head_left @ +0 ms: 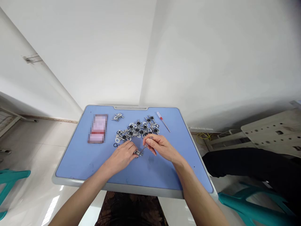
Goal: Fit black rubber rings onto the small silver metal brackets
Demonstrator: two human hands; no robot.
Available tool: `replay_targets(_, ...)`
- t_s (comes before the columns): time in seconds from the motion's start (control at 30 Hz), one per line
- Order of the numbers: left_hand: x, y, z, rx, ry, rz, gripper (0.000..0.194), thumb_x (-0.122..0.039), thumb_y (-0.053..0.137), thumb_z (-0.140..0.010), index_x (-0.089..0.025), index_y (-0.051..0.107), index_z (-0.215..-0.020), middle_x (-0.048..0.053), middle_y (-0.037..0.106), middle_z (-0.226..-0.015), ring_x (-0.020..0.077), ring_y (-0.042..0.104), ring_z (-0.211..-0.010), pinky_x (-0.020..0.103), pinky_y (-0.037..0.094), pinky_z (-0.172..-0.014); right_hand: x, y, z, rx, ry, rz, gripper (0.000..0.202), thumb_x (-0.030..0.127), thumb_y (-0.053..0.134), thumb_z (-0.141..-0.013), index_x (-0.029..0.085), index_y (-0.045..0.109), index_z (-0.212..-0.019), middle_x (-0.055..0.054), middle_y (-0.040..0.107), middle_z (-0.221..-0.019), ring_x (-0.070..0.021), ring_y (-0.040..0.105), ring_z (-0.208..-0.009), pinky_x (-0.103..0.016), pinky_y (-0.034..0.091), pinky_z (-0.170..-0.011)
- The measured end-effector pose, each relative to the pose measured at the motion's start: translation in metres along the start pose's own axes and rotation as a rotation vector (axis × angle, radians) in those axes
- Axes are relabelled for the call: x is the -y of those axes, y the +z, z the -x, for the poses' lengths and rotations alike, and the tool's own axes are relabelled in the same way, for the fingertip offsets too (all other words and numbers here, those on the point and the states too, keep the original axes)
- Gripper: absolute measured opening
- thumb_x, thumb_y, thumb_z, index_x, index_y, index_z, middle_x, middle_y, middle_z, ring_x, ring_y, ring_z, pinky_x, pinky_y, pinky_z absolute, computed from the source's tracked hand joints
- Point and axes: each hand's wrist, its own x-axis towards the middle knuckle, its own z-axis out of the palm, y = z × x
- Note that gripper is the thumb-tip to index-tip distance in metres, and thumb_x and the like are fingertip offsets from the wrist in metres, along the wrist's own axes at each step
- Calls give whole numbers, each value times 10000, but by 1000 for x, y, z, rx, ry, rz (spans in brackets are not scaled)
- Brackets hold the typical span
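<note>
Carefully, small metal part (138,153) in the left hand's grip (126,154), on the tabletop's near side.

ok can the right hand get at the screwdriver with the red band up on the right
Probably yes: the screwdriver lies just beyond the right hand, with only bare table between. That hand does hold a thin tool, though, so it may need to put that down first.

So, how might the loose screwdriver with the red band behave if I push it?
The screwdriver should stay stiff, as its shaft looks straight and metallic. It is probably light, being slim. It may roll, since its handle looks narrow and long.
</note>
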Motion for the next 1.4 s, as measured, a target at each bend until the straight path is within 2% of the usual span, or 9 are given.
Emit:
replay_targets(0.13,2,2,0,-3,3,-11,115,-282,529,-901,-171,556,-917,51,590,-918,204,560,-908,361,489,-808,4,0,0,-19,-41,131,311,490,550,-853,183,586,-816,24,500,-664,-88,400,-539,-230,336,-516)
replay_targets(0.23,3,2,0,-11,11,-23,121,-286,533,-897,-168,556,-918,51,588,-916,206,559,-908,356,488,-809,5,-1,0,-45,-87,221,291,464,526,-871,187,573,-791,16,505,-670,-106,396,-589,-238,325,-543)
replay_targets(0.37,3,2,0,-17,17,-32,120,-274,540,-893,-157,553,-914,54,591,-916,209,554,-899,350,487,-799,6,-1,0,-18,-102,297,283,444,488,-893,191,560,-788,0,527,-699,-121,413,-624,-244,326,-559)
replay_targets(0.7,3,2,0,-21,32,-34,116,-257,548,-886,-142,551,-903,63,593,-910,213,553,-893,354,493,-793,5,1,-1,33,-132,360,239,379,472,-915,188,565,-804,-11,563,-740,-128,475,-655,-242,370,-585)
replay_targets(0.93,4,4,-1,-38,31,-39,128,-275,549,-888,-148,553,-902,56,595,-911,212,564,-892,354,497,-799,4,1,-1,27,-251,373,191,324,522,-907,178,598,-809,-11,575,-739,-106,482,-612,-230,405,-578)
replay_targets(1.07,3,3,-1,-36,14,-30,123,-271,558,-883,-149,564,-901,58,599,-897,212,574,-898,357,499,-802,4,2,0,50,-347,422,177,298,541,-901,178,622,-799,-49,604,-847,-122,546,-700,-245,456,-637)
replay_targets(1.17,4,3,-2,-42,5,-20,117,-269,546,-892,-155,574,-896,55,598,-876,210,579,-892,362,500,-802,0,6,0,27,-367,397,114,258,539,-902,199,635,-918,-35,638,-854,-125,587,-735,-247,481,-673)
replay_targets(1.3,6,7,-1,-65,20,-10,107,-259,552,-888,-156,580,-899,59,607,-900,215,580,-916,372,496,-828,-6,11,0,-45,-453,459,226,238,485,-929,239,598,-1124,-29,660,-867,-129,604,-750,-247,490,-663)
replay_targets(1.4,8,8,0,-81,20,18,108,-257,537,-897,-158,579,-902,65,610,-933,219,577,-952,377,492,-843,0,12,3,-12,-506,544,290,220,461,-937,245,548,-1212,-42,660,-920,-139,596,-776,-279,492,-713)
